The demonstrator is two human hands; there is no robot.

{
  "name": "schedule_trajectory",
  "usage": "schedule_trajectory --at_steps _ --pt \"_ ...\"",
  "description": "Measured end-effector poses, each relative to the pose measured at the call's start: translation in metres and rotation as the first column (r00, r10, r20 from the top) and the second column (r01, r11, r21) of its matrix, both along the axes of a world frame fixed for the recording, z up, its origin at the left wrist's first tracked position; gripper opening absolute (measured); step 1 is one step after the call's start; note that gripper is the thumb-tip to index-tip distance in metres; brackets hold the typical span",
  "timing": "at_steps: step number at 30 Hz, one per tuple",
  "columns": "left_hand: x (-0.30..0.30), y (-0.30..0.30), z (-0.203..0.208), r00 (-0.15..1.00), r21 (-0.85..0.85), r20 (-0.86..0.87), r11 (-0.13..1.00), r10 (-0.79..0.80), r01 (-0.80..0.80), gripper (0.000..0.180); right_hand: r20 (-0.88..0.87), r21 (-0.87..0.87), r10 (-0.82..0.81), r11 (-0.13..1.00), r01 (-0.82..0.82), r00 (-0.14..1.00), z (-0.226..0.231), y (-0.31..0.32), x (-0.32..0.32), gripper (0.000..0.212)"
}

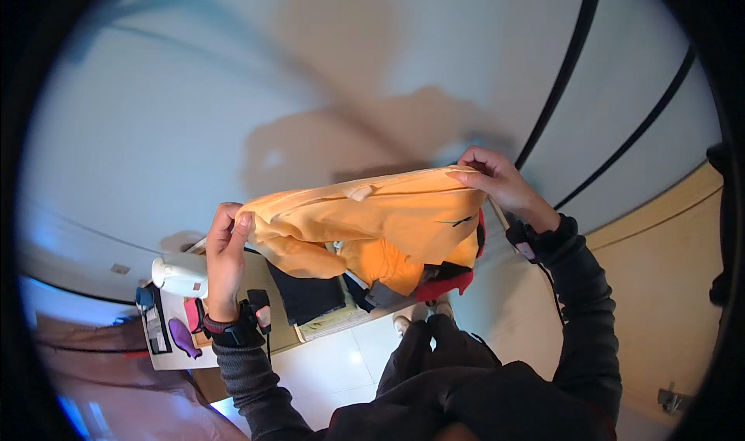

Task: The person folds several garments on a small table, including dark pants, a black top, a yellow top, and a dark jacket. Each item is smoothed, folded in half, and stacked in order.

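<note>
An orange garment [365, 220] is stretched out in front of me, with a pale tag at its top edge and a small black mark near its right end. My left hand [226, 255] pinches its upper left corner between thumb and fingers. At the upper right corner, my right hand [497, 178] grips the same edge. The cloth hangs in loose folds between the two, and whether it is a top or something else cannot be made out. Below it lie more orange cloth [384, 266], dark folded cloth [306, 295] and a red piece of clothing [450, 286], partly hidden.
On the surface to the left stand a white kettle [180, 275], a purple item [183, 337] and a pink item [193, 314]. A pale wall [194, 130] rises behind. To the right is a wooden door [660, 286] with a metal fitting. Tiled floor [334, 363] shows below.
</note>
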State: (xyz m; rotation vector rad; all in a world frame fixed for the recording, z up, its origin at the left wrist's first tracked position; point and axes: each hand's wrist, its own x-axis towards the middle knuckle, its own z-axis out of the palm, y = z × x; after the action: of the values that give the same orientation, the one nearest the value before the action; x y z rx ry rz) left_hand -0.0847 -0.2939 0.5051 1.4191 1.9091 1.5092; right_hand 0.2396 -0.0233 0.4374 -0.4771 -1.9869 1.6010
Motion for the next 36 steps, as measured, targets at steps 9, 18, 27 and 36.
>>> schedule_trajectory --at_steps 9,18,27,36 --pt "0.000 -0.042 0.018 0.870 0.236 0.456 0.916 0.190 -0.324 0.020 -0.162 0.756 0.062 0.649 0.083 0.985 0.065 -0.056 -0.080 0.024" --pt "-0.016 -0.076 0.021 0.914 0.336 0.147 0.849 0.380 -0.407 0.023 -0.159 -0.081 0.317 0.940 -0.333 0.935 0.058 -0.074 -0.099 0.020" --pt "0.020 -0.084 0.035 0.837 0.457 -0.100 0.772 0.538 -0.442 0.021 -0.107 0.822 -0.283 0.514 0.245 0.953 0.014 -0.074 -0.127 0.010" --pt "0.021 -0.097 0.025 0.841 0.407 -0.002 0.768 0.541 -0.494 0.018 -0.132 -0.051 0.069 0.996 -0.076 0.989 0.008 -0.068 -0.129 0.004"
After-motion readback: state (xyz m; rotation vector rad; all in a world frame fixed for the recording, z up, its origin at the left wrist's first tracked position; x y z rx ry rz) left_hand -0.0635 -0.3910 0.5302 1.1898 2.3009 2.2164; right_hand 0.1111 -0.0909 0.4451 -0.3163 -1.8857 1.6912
